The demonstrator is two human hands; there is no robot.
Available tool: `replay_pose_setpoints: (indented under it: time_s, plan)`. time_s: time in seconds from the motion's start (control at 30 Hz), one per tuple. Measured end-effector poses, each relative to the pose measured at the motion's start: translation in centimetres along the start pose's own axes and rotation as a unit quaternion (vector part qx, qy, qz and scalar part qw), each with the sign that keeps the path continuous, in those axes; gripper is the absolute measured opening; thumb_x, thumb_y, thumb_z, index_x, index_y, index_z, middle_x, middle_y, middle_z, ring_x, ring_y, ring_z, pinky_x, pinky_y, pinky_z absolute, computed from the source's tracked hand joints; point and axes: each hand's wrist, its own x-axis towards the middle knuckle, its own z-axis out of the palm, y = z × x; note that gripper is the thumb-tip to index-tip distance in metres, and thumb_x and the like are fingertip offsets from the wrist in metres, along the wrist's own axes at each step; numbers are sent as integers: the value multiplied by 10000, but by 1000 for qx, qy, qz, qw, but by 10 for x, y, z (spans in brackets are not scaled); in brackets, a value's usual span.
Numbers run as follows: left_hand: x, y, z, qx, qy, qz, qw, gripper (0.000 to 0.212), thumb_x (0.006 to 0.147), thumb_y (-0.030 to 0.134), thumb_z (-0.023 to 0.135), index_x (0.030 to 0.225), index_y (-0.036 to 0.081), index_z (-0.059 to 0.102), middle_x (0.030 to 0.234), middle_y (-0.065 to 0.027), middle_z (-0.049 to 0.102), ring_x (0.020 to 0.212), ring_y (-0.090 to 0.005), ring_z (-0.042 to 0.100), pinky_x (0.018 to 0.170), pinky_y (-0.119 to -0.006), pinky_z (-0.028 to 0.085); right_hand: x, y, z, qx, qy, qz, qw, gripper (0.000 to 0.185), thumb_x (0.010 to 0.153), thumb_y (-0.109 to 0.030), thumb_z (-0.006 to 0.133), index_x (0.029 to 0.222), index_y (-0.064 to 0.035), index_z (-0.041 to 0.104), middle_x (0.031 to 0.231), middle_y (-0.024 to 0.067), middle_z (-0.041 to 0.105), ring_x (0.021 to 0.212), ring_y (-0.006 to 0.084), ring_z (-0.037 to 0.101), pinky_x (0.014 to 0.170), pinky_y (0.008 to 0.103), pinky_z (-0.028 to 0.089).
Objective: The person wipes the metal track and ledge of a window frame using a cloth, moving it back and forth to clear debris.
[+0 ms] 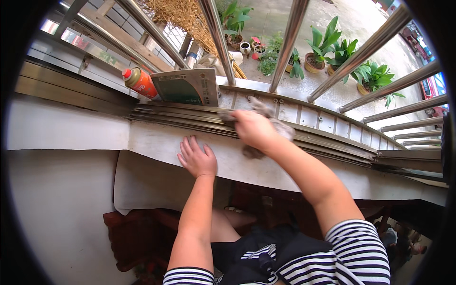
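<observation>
My right hand [254, 130] grips a grey-brown cloth [283, 130] over the metal sliding-window track [331, 144]. Parts of the cloth hang past both sides of the hand, and it looks blurred. To the left, my left hand [197, 156] lies palm down with fingers apart on the white windowsill [153, 139], holding nothing. Beyond the track, a thin green and grey book or board [187, 87] bearing writing stands propped up. An orange spray can [140, 83] with a red cap leans beside it.
Stainless steel bars [290, 42] rise along the window's outer ledge [288, 110]. Outside are several potted plants [315, 58] and a bundle of dry straw [178, 17]. Below the sill, carved dark wooden furniture [135, 242] is near my legs.
</observation>
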Motion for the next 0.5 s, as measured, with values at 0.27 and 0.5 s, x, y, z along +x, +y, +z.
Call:
replay_pose_setpoints:
  time_s: [0.27, 0.5]
  plan:
    - [1, 4, -5, -8, -3, 3, 1000, 488, 850, 284, 524, 1297, 96, 469, 1431, -131, 404, 1360, -311, 330, 1101, -538, 213, -153, 97, -133, -103, 76, 135, 983, 266, 793, -68, 547, 1052, -35, 602, 975, 177, 646, 917, 334, 619, 831, 400, 484]
    - [-1, 7, -7, -9, -19, -5, 1000, 500, 840, 282, 532, 1301, 100, 470, 1441, -131, 395, 1365, -311, 323, 1102, -537, 210, -69, 49, -59, -63, 56, -28, 996, 318, 755, -37, 565, 1070, -41, 610, 976, 161, 646, 979, 335, 599, 884, 419, 474]
